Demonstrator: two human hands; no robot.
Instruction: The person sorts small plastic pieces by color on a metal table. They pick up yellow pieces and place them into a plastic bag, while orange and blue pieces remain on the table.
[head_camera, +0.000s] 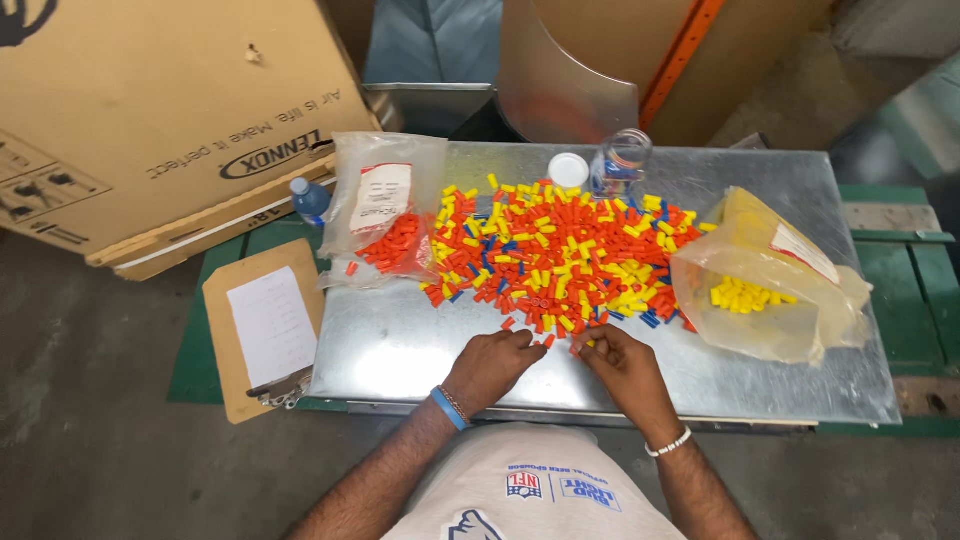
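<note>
My left hand (490, 365) rests on the flat sheet-metal table (400, 345) at the near edge of the pile of small orange, yellow and blue plastic caps (555, 255). Its fingers are curled narrow, with the tips close to a loose orange cap (548, 341); I cannot tell whether they grip anything. My right hand (622, 362) lies just beside it, fingers pinched narrow at the pile's near edge, touching the nearest caps; whether one is held between the tips I cannot tell. The two hands are near each other, not touching.

The pile covers the middle of the table. To its left lies a clear plastic bag with orange caps and a white label (388, 205). To its right lies a yellowish plastic bag holding yellow caps (770, 290). Behind the pile stand a clear open jar (622, 160) and, just beside it, a round white lid (568, 170). A brown clipboard with a white sheet (268, 330) lies off the table's left edge, and a bottle with a blue cap (310, 200) stands beyond it, next to a large cardboard box (160, 110).
</note>
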